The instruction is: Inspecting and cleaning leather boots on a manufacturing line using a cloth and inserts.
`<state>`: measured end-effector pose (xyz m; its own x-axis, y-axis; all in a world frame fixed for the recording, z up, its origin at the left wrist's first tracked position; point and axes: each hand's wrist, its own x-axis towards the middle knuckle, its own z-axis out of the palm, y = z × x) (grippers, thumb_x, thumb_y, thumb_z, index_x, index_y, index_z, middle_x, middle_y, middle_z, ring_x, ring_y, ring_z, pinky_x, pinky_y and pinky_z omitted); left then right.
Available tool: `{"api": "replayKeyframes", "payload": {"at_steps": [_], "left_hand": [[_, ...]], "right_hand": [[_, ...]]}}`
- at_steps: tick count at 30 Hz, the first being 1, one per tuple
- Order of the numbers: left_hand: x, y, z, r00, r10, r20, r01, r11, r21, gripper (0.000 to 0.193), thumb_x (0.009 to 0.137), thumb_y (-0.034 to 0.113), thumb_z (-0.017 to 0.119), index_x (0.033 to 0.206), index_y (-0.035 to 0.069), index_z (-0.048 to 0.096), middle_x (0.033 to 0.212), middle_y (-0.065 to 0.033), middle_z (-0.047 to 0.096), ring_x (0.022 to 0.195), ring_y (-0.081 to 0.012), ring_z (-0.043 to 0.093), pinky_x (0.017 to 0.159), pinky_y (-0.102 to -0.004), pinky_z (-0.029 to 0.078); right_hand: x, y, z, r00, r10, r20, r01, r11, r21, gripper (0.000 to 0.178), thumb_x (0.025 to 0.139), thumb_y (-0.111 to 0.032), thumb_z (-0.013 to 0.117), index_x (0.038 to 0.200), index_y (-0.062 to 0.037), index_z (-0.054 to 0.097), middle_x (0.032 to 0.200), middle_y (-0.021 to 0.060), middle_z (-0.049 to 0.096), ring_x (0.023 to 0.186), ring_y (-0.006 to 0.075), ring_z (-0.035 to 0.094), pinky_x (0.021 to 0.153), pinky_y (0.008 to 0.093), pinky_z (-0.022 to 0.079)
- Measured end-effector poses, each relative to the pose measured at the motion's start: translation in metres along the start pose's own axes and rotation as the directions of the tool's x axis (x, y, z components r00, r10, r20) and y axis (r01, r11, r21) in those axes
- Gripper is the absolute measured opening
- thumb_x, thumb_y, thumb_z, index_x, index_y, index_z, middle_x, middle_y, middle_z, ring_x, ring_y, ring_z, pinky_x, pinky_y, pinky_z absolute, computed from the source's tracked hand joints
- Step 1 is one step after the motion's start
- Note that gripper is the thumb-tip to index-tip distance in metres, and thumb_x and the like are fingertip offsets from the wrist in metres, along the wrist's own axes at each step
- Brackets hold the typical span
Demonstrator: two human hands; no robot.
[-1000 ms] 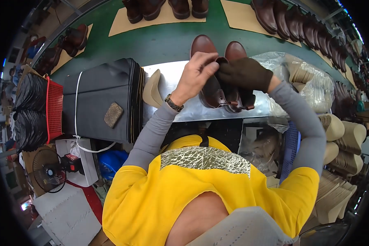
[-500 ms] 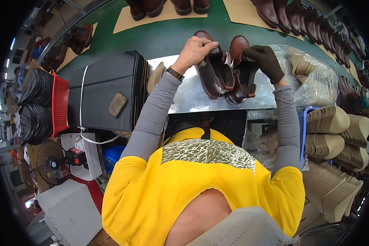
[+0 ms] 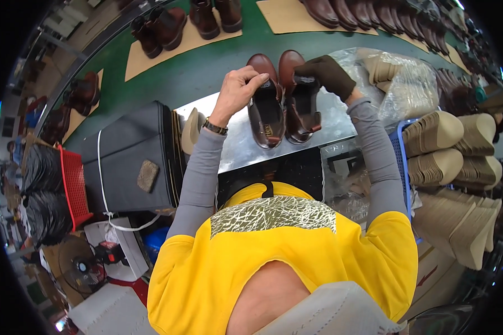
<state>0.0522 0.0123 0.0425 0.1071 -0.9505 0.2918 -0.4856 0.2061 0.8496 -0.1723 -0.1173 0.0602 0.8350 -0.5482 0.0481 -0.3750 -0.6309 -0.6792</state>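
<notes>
A pair of reddish-brown leather ankle boots stands side by side before me, toes pointing away. My bare left hand (image 3: 238, 92), with a watch at the wrist, pinches the upper edge of the left boot (image 3: 267, 118) near its instep. On the right boot (image 3: 303, 117), my right hand (image 3: 331, 77), in a dark brown glove, is closed on the same part; the glove hides its fingertips. Both boot openings face up, and an insole with gold lettering shows in the left one. Beneath them lies a shiny metal plate (image 3: 233, 153).
A stack of black sheets tied with white cord (image 3: 129, 148) is at left, a small brown block (image 3: 147, 175) on top. A plastic bag of tan inserts (image 3: 411, 84) and a blue basket (image 3: 399, 156) are at right. More boots (image 3: 207, 19) stand on cardboard across the green table.
The view has shifted, so the surroundings sit differently. The boots now stand more upright, showing the left insole. Both hands keep hold of their boots.
</notes>
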Motion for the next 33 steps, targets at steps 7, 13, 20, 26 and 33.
{"api": "replayKeyframes", "payload": {"at_steps": [7,13,20,26,33], "left_hand": [[-0.008,-0.005,0.007,0.962,0.15,-0.227,-0.169,0.983,-0.065,0.019,0.088,0.012,0.059,0.102,0.001,0.067,0.084,-0.0121,0.062,0.077,-0.0217,0.058,0.069,-0.0313,0.045],[-0.021,0.024,-0.011,0.955,0.017,-0.295,-0.049,0.994,-0.102,0.025,0.098,0.017,0.051,0.106,-0.001,0.065,0.092,-0.0032,0.063,0.076,-0.0079,0.054,0.062,-0.0214,0.042],[-0.012,0.061,0.009,0.963,0.093,-0.253,-0.138,0.977,-0.163,0.027,0.098,0.022,0.051,0.103,0.001,0.066,0.087,-0.0011,0.061,0.068,-0.0049,0.046,0.058,-0.0184,0.037],[-0.012,0.062,0.008,0.954,0.192,-0.229,-0.224,0.967,-0.123,0.03,0.098,0.025,0.051,0.102,0.0,0.067,0.086,-0.003,0.061,0.068,-0.0049,0.046,0.055,-0.0186,0.036],[-0.015,0.086,0.006,0.927,0.239,-0.29,-0.269,0.961,-0.067,0.024,0.097,0.017,0.053,0.104,-0.001,0.066,0.091,-0.0049,0.059,0.076,-0.0089,0.052,0.063,-0.0215,0.042]], "right_hand": [[-0.075,-0.029,-0.074,0.909,-0.107,-0.403,0.019,0.976,-0.216,0.031,0.083,-0.029,0.068,0.102,-0.0051,0.067,0.095,0.0094,0.065,0.085,0.0209,0.062,0.074,0.0317,0.049],[-0.248,-0.048,-0.281,0.686,-0.173,-0.706,-0.673,0.216,-0.707,0.031,0.074,-0.023,0.069,0.104,-0.0145,0.068,0.096,0.0107,0.067,0.087,0.0272,0.065,0.075,0.038,0.052],[-0.374,-0.032,-0.347,0.619,0.361,-0.697,-0.781,0.187,-0.596,0.02,0.07,-0.009,0.065,0.089,-0.0037,0.071,0.088,0.0152,0.069,0.083,0.0303,0.067,0.079,0.0362,0.052],[-0.387,-0.023,-0.333,0.66,0.337,-0.671,-0.751,0.274,-0.601,0.02,0.071,-0.002,0.06,0.087,-0.0029,0.071,0.089,0.0165,0.067,0.085,0.0316,0.065,0.08,0.036,0.051],[-0.37,-0.032,-0.324,0.629,0.133,-0.766,-0.765,-0.071,-0.64,0.019,0.073,-0.004,0.058,0.091,-0.0035,0.065,0.088,0.0186,0.065,0.085,0.0336,0.064,0.076,0.0405,0.052]]}}
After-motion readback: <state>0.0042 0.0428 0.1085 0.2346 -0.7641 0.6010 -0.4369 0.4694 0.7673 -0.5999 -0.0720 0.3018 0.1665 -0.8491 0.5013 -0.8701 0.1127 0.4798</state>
